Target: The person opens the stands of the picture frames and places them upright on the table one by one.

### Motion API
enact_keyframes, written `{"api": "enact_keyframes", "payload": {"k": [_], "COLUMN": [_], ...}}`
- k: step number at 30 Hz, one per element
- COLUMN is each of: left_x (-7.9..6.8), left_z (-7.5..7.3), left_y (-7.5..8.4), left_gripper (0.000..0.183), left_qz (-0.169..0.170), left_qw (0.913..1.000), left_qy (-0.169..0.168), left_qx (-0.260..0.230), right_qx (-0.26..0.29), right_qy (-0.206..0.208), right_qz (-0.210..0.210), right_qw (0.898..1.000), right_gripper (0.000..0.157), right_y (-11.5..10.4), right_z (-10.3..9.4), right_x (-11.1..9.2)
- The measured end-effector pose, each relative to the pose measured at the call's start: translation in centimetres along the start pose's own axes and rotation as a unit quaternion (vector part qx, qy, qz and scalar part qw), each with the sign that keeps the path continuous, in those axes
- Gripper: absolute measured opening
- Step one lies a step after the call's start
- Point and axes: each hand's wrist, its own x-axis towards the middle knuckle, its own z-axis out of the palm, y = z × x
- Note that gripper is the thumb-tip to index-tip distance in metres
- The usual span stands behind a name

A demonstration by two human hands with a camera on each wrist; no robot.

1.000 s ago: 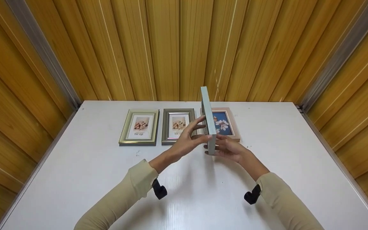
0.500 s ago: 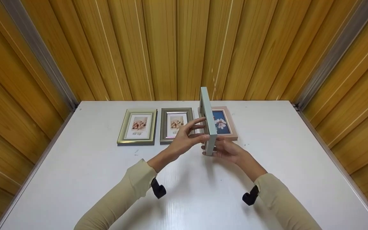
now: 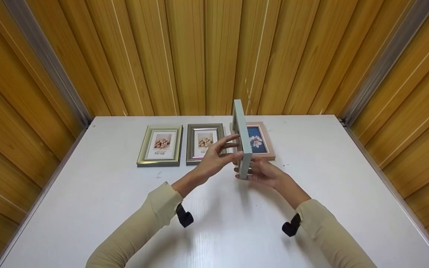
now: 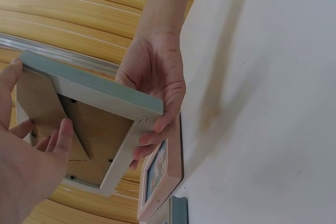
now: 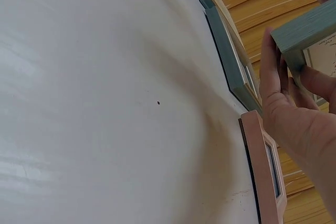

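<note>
A pale blue-green picture frame point(image 3: 243, 134) is held on edge above the table, seen nearly side-on in the head view. My right hand point(image 3: 268, 174) grips its lower near corner, thumb on the front and fingers behind. My left hand point(image 3: 209, 163) holds it from the left, thumb on the near edge and fingertips at the back. In the left wrist view, those fingers point(image 4: 64, 135) lie by the brown stand flap point(image 4: 42, 103) on the backing board point(image 4: 100, 124). A printed insert point(image 5: 323, 59) shows at the front in the right wrist view.
Flat on the white table point(image 3: 106, 208) toward the back lie a gold-green frame point(image 3: 143, 147), a grey-brown frame point(image 3: 192, 143) and a pink frame point(image 3: 268, 143) with a blossom picture. The held frame partly covers the pink one. Wood-patterned panels point(image 3: 184, 56) enclose the table.
The head view has shifted slightly. Both hands keep their hold on the blue-green picture frame, which stays nearly still.
</note>
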Motion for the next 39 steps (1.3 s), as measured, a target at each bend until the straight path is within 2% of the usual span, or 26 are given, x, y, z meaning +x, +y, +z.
{"api": "enact_keyframes", "payload": {"k": [11,17,23,33,39], "left_x": [-0.1,0.0,0.0,0.1,0.1], "left_z": [0.5,0.5,0.4,-0.2,-0.7], "left_y": [1.0,1.2,1.4,1.3,1.0], "left_gripper": [0.043,0.042,0.04,0.038,0.04], "left_qz": [-0.033,-0.021,-0.019,-0.015,0.014], "left_qw": [0.9987,0.9981,0.9965,0.9943,0.992], "left_qy": [0.038,0.057,0.078,0.09,0.088], "left_qx": [0.0,0.001,0.024,0.055,0.089], "right_qx": [0.013,0.009,0.019,0.025,0.043], "right_qy": [-0.01,0.012,0.024,-0.005,-0.006], "right_qz": [-0.003,-0.001,0.006,0.0,-0.003], "right_qw": [1.0,1.0,1.0,1.0,0.999], "right_gripper": [0.056,0.058,0.058,0.058,0.057], "right_y": [-0.3,-0.2,-0.3,-0.2,-0.1], "right_z": [0.0,0.0,-0.1,-0.8,-1.1], "right_x": [-0.5,-0.5,-0.7,-0.6,-0.7]}}
